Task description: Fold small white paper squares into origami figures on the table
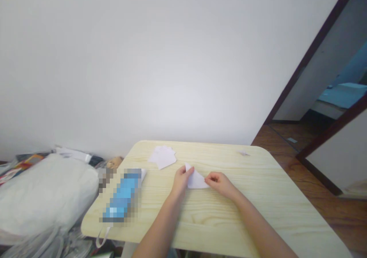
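The folded white paper (195, 180), roughly triangular in outline, is at the middle of the desk (212, 227), between the person's two hands. The left hand (181, 179) grips its left side, the thumb lying over the near face near the upper point; the fingers behind the sheet are largely hidden. The right hand (219, 182) is closed in a pinch at the paper's right corner, fingertips bunched and remaining fingers curled. Both forearms reach in from the lower edge of the view and converge on the paper; each is cut off below. Whether the paper touches the desk cannot be determined.

Beyond the left hand lies a loose, overlapping pile of white sheets (163, 157); the number of sheets cannot be counted. Near the far right corner of the desk is a small pale object (243, 153), too small to identify. At the desk's left side lies a blue item (123, 195) obscured by pixelation, with a white strap (103, 237) hanging at the near edge. Left of the desk, a large white bundle (48, 193) is cut off by the frame.
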Demonstrator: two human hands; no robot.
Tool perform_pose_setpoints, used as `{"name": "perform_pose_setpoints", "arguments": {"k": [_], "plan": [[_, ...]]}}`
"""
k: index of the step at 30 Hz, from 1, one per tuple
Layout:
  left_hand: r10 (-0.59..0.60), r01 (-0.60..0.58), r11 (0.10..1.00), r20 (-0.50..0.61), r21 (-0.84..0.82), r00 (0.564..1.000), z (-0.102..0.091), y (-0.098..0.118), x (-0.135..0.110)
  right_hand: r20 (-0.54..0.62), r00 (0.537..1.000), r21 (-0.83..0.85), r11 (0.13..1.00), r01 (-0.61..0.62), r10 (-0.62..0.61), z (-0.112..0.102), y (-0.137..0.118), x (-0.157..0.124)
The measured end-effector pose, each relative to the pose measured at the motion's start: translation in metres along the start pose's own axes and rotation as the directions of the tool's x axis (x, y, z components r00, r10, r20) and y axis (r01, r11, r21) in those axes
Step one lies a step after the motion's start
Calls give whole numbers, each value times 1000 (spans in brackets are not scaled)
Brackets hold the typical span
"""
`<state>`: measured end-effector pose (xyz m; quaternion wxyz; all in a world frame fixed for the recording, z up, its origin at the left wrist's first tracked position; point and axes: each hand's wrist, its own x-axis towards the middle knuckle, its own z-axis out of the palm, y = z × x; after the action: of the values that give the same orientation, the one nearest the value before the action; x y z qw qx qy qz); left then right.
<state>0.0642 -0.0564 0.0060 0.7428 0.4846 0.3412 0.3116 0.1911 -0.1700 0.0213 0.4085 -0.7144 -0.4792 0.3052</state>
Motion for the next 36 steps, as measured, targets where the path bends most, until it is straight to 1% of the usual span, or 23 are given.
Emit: {"name": "perform_pose_setpoints", "arguments": {"k": [2, 5, 11, 15, 18, 21, 26, 31, 36], "plan": [[-19, 18, 999, -44, -32, 999, 0, 1, 1, -10, 1000, -22, 1000, 8, -8, -2, 2, 0], [-28, 23, 998, -77, -65, 997, -1, 2, 2, -30, 1000, -44, 999, 1, -3, -4, 4, 1], [4, -12, 997, -109, -70, 994, 1, 2, 1, -85, 996, -119, 993, -25, 15, -7, 9, 5], [17, -21, 999, -102, -47, 995, 1, 4, 0, -123, 991, -97, 994, -58, 45, -9, 16, 6], [26, -29, 999, -76, -39, 997, -1, 7, 0, -155, 987, -81, 996, -47, 34, -11, 19, 5], [53, -52, 999, -56, 9, 997, -3, 9, 0, -175, 984, -90, 995, -46, 30, -13, 19, 4], [103, -98, 993, -68, 73, 992, -5, 9, 2, -167, 986, -60, 997, -40, 30, -15, 15, 3], [96, -93, 995, -101, 33, 990, -6, 9, 2, -158, 987, -51, 998, -40, 31, -17, 15, 3], [95, -90, 995, -118, 46, 988, -8, 11, 4, -135, 991, -38, 999, -12, 7, -18, 17, 2]]}}
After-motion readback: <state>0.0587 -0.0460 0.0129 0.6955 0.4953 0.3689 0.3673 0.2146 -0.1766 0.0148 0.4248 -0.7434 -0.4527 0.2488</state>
